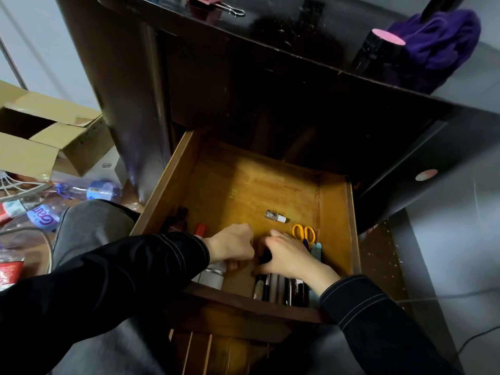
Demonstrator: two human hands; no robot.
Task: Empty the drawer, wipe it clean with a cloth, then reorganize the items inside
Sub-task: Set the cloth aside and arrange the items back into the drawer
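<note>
wooden drawer pulled open at frame centre, back half bare. left hand curled into a loose fist in the front of the drawer, fingers tucked under; can't tell if it holds anything. a white bottle lies just below it. right hand spread open, fingertips on dark pens lined along the front wall. yellow-handled scissors just right of that hand. small nail polish bottle lies alone mid-drawer. purple cloth on the desk top, upper right.

Wooden drawer: scissors, vial.
</note>
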